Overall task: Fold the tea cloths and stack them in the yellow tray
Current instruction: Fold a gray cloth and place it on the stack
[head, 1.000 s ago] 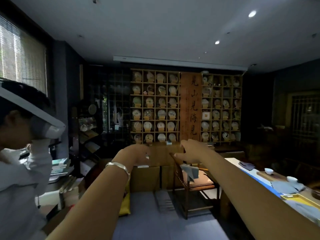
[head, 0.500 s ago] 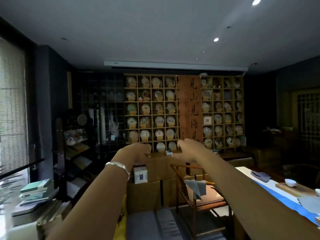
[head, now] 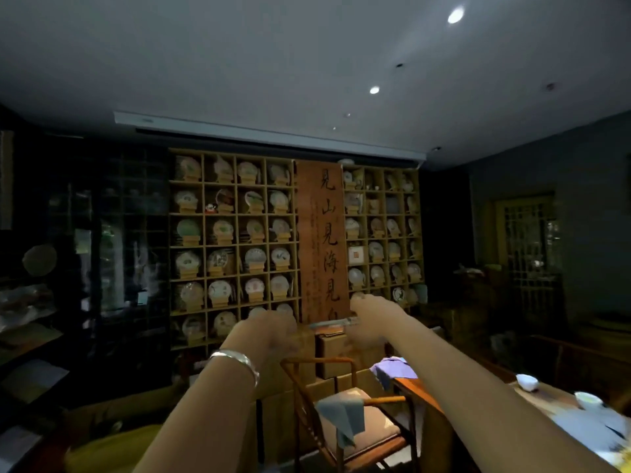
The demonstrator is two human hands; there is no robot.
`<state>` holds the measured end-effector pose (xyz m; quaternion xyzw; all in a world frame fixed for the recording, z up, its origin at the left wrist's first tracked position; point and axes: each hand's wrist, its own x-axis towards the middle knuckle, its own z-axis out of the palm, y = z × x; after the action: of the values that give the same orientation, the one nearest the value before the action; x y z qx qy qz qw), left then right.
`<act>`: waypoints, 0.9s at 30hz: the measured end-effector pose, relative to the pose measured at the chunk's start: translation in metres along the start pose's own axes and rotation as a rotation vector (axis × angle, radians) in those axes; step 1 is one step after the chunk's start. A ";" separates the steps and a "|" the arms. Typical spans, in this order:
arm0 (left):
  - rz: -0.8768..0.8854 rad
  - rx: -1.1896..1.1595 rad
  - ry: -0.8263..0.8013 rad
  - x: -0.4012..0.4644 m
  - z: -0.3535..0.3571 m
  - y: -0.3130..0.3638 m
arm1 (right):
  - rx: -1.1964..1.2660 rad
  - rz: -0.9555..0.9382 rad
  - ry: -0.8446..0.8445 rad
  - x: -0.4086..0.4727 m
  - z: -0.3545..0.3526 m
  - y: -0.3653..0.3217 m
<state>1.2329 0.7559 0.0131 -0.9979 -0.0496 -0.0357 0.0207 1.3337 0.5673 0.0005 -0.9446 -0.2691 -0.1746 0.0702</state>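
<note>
Hands raised above chair (head: 345,414): left hand (head: 269,331), right hand (head: 370,317), both motion-blurred, finger state unclear. Grey tea cloth (head: 341,416) draped on chair armrest.

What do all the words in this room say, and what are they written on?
"見山見海見": big dark brush characters running down the tall wooden board between the two plate shelves. The right hand partly hides a last character below.
Small writing down the board's left edge: too small to read.
Square card in a shelf compartment right of the board: its mark is too blurred to read.
Nothing else readable.
</note>
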 end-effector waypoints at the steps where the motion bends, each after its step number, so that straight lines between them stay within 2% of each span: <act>1: 0.023 -0.012 -0.004 0.017 0.002 0.000 | -0.025 0.024 0.010 0.010 0.005 0.005; 8: 0.201 -0.130 0.074 0.157 0.023 0.006 | -0.129 0.179 0.081 0.074 0.037 0.051; 12: 0.372 -0.190 0.080 0.239 0.027 0.025 | -0.174 0.311 0.099 0.097 0.051 0.083; 20: 0.668 -0.331 0.173 0.349 0.044 0.093 | -0.223 0.593 0.042 0.117 0.052 0.163; 27: 0.848 -0.356 0.127 0.426 0.060 0.179 | -0.291 0.798 0.023 0.111 0.068 0.251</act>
<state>1.6783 0.6220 -0.0226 -0.9140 0.3711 -0.0933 -0.1352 1.5753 0.4245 -0.0317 -0.9727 0.1457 -0.1805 0.0014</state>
